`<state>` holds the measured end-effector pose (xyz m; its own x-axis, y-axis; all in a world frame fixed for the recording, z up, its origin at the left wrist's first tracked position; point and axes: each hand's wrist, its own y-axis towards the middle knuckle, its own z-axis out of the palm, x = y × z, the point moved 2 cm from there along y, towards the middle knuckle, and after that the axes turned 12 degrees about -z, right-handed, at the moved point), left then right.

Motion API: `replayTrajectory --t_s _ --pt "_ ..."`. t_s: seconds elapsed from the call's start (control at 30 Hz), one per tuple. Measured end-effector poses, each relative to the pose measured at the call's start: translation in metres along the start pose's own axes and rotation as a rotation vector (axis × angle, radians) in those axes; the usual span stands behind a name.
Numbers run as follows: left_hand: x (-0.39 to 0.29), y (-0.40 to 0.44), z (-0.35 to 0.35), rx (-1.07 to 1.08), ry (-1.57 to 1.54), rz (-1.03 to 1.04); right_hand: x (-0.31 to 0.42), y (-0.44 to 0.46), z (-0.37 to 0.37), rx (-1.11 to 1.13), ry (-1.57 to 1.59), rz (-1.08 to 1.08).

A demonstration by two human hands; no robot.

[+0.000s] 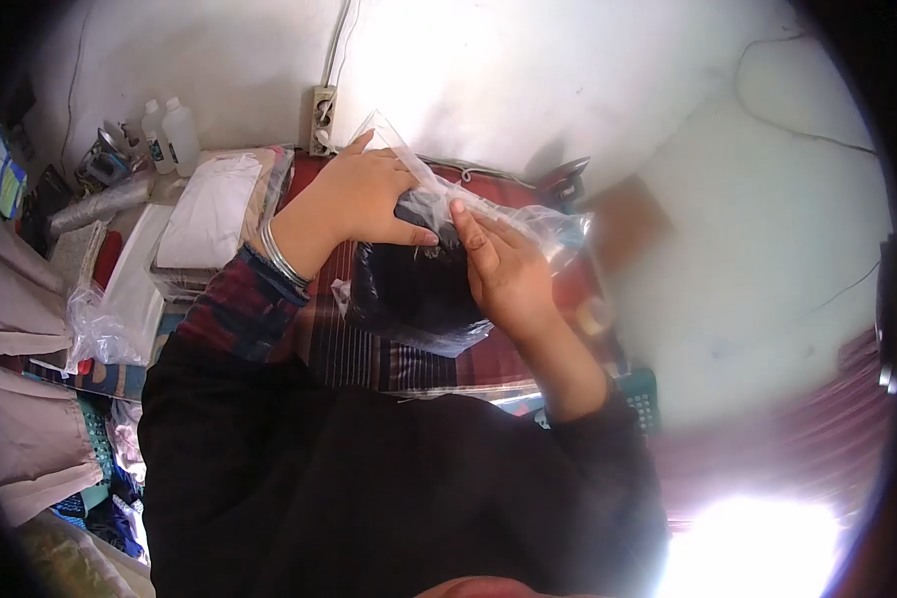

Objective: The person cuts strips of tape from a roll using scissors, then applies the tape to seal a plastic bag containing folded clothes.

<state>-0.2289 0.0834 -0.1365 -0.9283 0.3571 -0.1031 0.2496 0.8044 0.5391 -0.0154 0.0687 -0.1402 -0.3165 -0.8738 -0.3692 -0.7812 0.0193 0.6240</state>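
Observation:
A clear plastic bag lies on the striped cloth before me, with a black, soft-looking item inside it. My left hand is at the bag's upper left; its thumb lies over the black item and its fingers reach across the loose plastic. At the upper right, my right hand has the bag's bunched plastic between its thumb and fingers. Parts of the fingertips are hidden by plastic and glare. What kind of thing the black item is, I cannot tell.
A red and dark striped cloth covers the surface. Packaged white items are stacked at the left, near two white bottles. A power strip hangs on the wall. A roll of tape sits right of the bag.

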Motion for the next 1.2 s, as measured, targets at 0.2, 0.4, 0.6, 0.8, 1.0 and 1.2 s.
replayTrajectory --t_s 0.2,0.4,0.6,0.8,1.0,1.2 --pt "0.037 0.0 -0.007 0.025 -0.255 -0.129 0.001 0.0 -0.001 -0.01 0.062 -0.001" --pt "0.041 -0.015 -0.015 -0.459 -0.215 -0.062 0.0 -0.002 -0.001 -0.034 0.051 -0.048" --pt "0.06 -0.002 -0.011 -0.502 -0.454 -0.428 -0.002 -0.005 0.002 -0.024 0.042 -0.044" --pt "0.123 -0.02 0.022 0.02 -1.105 -0.505 -0.003 -0.014 0.002 -0.225 0.076 -0.12" --pt "0.044 -0.022 -0.04 -0.322 -0.259 -0.036 -0.008 -0.021 0.002 -0.294 0.198 -0.269" --pt "-0.04 -0.03 -0.017 -0.048 -0.118 0.117 -0.008 -0.02 0.005 -0.405 0.214 -0.199"
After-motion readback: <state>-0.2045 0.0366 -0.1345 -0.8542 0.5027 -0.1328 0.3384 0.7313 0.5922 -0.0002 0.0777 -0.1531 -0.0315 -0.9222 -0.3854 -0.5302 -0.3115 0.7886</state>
